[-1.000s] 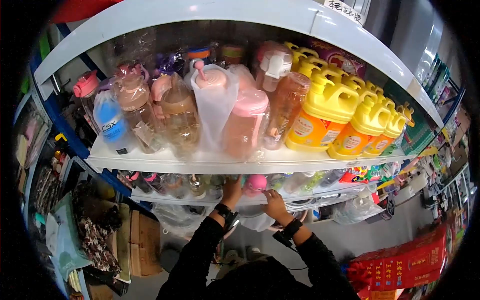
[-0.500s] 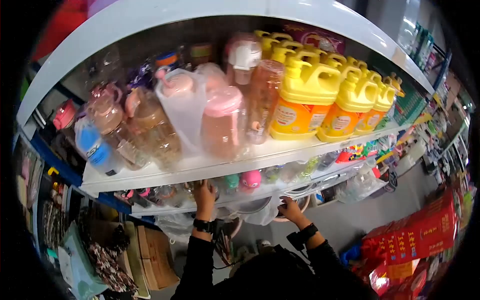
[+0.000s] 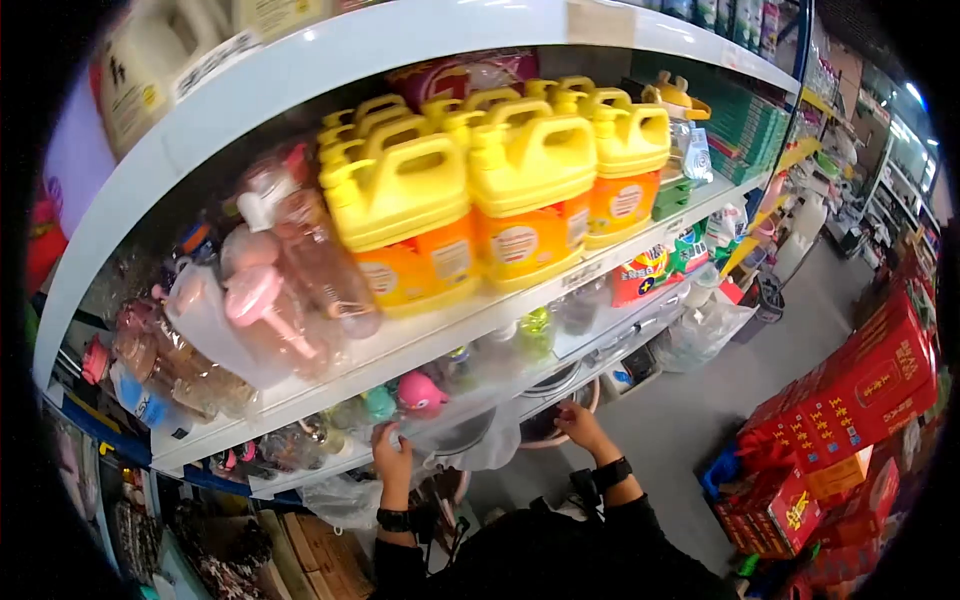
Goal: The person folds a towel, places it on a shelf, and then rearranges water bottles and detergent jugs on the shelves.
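Note:
At the front edge of the lower shelf is my left hand [image 3: 392,462], its fingers apart and slightly bent, just below a teal bottle [image 3: 379,404] and a round pink toy-like item [image 3: 421,394]. My right hand [image 3: 588,432] is further right, over the rim of a round basin [image 3: 552,424] under the shelf. Its thumb and fingers are apart, and nothing shows in them. Between the hands hangs clear plastic wrapping [image 3: 497,447] around stacked basins. Both wrists wear dark bands.
Yellow detergent jugs [image 3: 530,210] stand in rows on the upper shelf [image 3: 440,330]. Clear and pink plastic bottles [image 3: 325,265] crowd its left part. Red boxes [image 3: 845,400] are stacked on the floor at right, beside a grey aisle [image 3: 690,420]. Cardboard [image 3: 320,555] lies at lower left.
The view has swung right, so the shelf goods sit further left. My left hand has come lower and away from the upper shelf's edge; my right hand stays near the basins.

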Demonstrator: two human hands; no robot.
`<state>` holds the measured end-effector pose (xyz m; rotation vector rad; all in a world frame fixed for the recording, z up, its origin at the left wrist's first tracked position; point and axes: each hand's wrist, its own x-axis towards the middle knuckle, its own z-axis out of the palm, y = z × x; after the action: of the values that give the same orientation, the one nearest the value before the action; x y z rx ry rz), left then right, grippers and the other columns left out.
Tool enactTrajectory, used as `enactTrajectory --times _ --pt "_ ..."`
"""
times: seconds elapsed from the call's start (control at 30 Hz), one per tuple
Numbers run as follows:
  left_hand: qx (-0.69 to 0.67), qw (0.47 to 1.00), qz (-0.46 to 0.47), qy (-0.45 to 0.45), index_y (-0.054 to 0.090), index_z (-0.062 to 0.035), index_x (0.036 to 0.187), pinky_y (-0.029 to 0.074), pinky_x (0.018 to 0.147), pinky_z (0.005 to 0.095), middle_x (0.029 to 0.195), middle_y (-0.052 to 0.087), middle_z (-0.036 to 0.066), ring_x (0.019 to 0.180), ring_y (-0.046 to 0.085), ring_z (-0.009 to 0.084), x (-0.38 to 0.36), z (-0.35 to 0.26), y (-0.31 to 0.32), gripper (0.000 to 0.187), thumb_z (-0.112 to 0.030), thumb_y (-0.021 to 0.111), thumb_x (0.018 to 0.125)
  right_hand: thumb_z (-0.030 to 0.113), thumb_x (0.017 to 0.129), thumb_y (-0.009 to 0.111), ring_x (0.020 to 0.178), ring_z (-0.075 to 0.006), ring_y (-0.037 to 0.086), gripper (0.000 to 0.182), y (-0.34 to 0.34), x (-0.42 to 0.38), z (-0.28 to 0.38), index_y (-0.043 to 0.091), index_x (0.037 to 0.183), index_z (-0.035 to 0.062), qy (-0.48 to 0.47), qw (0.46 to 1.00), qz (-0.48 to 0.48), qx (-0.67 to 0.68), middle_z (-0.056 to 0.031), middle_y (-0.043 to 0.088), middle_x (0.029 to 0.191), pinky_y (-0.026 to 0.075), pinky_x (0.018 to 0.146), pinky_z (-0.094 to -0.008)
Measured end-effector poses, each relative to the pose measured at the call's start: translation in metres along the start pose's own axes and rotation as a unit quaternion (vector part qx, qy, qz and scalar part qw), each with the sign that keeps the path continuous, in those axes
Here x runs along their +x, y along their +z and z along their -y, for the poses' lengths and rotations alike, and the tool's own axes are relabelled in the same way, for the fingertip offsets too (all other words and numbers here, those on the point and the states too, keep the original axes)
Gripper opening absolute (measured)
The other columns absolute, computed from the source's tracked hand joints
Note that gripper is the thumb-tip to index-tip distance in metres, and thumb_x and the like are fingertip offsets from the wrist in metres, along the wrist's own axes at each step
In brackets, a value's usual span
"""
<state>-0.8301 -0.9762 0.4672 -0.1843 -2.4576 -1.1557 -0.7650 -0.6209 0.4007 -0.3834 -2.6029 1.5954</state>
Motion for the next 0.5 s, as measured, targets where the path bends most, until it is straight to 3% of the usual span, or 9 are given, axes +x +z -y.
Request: enactTrajectory --times 0.2,0.23,0.3,0.4,0.43,0.5 --pt "-0.019 0.997 0.067 -0.023 0.055 -0.0012 0.088 0.042 0.075 0.0350 0.087 0.056 0.016 0.084 0.054 0.0335 -0.019 -0.082 0.099 0.022 0.002 0.053 0.066 0.011 0.074 0.064 0.072 -0.0171 0.058 0.025 -0.092 0.016 -0.091 0.057 0.096 0.0026 0.091 0.975 0.032 0.202 -0.0085 0.060 0.077 0.047 0.063 -0.0306" --pt "-0.017 0.996 0.085 -0.032 0.055 -0.0012 0.088 0.042 0.075 0.0349 0.087 0.056 0.016 0.084 0.054 0.0333 -0.022 -0.095 0.116 0.022 0.002 0.053 0.066 0.011 0.074 0.063 0.072 -0.0173 0.058 0.024 -0.109 0.017 -0.096 0.058 0.096 0.0031 0.104 0.975 0.035 0.192 -0.0087 0.060 0.077 0.047 0.063 -0.0308" --pt "-0.016 0.993 0.112 -0.026 0.056 -0.0012 0.088 0.042 0.075 0.0348 0.087 0.056 0.015 0.085 0.053 0.0329 -0.026 -0.120 0.144 0.022 0.001 0.054 0.066 0.013 0.075 0.063 0.072 -0.0186 0.058 0.028 -0.138 0.014 -0.104 0.057 0.101 0.0043 -0.004 0.991 0.025 0.132 -0.0110 0.061 0.080 0.047 0.063 -0.0309" --pt "-0.020 0.989 0.144 0.000 0.055 -0.0014 0.090 0.042 0.076 0.0350 0.088 0.056 0.015 0.086 0.053 0.0328 -0.015 -0.173 0.178 0.022 0.000 0.054 0.068 0.014 0.076 0.063 0.073 -0.0199 0.058 0.034 -0.180 0.027 -0.114 0.053 0.108 0.0044 0.007 0.998 0.055 0.008 -0.0133 0.061 0.083 0.046 0.063 -0.0304" --pt "-0.021 0.988 0.153 0.015 0.055 -0.0016 0.092 0.042 0.077 0.0351 0.090 0.056 0.015 0.087 0.053 0.0328 -0.011 -0.186 0.189 0.023 0.000 0.055 0.069 0.014 0.076 0.062 0.074 -0.0202 0.058 0.037 -0.191 0.035 -0.119 0.051 0.110 0.0024 0.015 0.997 0.072 0.025 -0.0136 0.061 0.084 0.046 0.063 -0.0303" --pt "-0.025 0.985 0.167 0.041 0.054 -0.0018 0.096 0.042 0.078 0.0351 0.093 0.055 0.015 0.090 0.052 0.0327 -0.002 -0.205 0.210 0.026 -0.001 0.055 0.070 0.015 0.076 0.062 0.076 -0.0201 0.058 0.036 -0.204 0.053 -0.132 0.051 0.108 0.0004 -0.045 0.997 0.060 0.003 -0.0129 0.061 0.085 0.045 0.064 -0.0301"
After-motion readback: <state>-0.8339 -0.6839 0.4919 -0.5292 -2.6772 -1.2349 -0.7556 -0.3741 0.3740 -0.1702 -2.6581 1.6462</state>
